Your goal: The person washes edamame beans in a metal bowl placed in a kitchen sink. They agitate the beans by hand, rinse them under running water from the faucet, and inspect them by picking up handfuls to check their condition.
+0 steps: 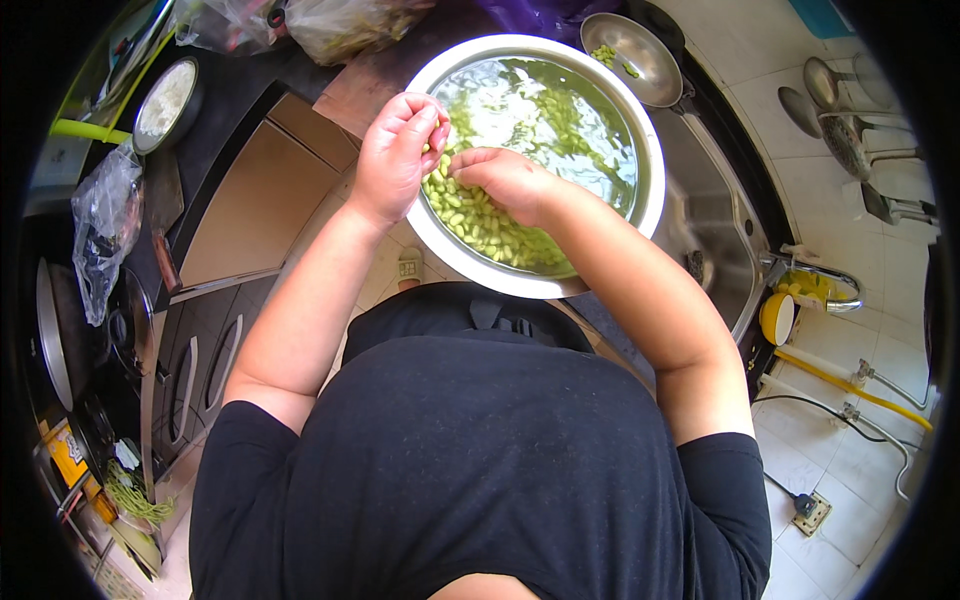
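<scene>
A wide steel basin (pixel 652 190) holds water and a heap of shelled green beans (pixel 485 232), thickest along the near left side. Over the basin's left rim is my left hand (pixel 396 155), its fingers curled in and the thumb pressed against them; a bit of green that looks like a bean shows at the fingertips. My right hand (pixel 508 183) reaches across the basin from the right, just above the beans. Its fingers are drawn together close to the left hand, and what they hold, if anything, is hidden.
Beyond the basin at the right, a shallow metal bowl (pixel 655 68) has a few green beans in it. A steel sink (pixel 712 205) with a faucet (pixel 845 290) lies to the right. At left are a bowl of white grains (pixel 165 105), a cleaver (pixel 163 205) and a plastic bag (pixel 105 225).
</scene>
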Tool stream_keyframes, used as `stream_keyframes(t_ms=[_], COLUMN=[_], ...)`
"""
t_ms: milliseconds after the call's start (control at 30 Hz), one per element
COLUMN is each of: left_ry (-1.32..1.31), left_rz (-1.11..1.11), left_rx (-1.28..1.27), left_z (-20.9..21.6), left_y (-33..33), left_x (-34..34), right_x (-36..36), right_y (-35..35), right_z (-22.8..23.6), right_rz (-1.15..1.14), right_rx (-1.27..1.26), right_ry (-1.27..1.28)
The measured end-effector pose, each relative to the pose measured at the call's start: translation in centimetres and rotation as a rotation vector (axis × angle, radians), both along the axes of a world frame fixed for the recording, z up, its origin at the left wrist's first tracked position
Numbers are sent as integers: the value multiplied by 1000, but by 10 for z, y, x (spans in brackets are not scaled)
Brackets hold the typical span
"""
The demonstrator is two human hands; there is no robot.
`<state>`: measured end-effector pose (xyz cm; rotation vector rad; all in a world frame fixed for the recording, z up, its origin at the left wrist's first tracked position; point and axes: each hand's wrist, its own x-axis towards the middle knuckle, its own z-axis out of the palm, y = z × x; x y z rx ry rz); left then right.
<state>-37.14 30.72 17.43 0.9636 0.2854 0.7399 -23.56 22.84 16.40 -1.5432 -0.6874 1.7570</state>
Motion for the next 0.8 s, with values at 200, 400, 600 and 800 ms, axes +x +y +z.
stream_keyframes(t_ms=[200,400,600,800], left_ry=[19,29,61,179], left_rz=[30,25,37,34], left_rx=[33,30,85,456], left_z=[1,1,0,8], left_y=[-1,0,0,-7], left_x=[1,2,1,4], right_x=[1,7,21,30], right_y=[-1,-4,-14,-22], right_z=[6,8,20,30], right_rz=[-99,-53,-81,-177], right_rx=[-29,3,49,134], right_ry=[356,499,452,482])
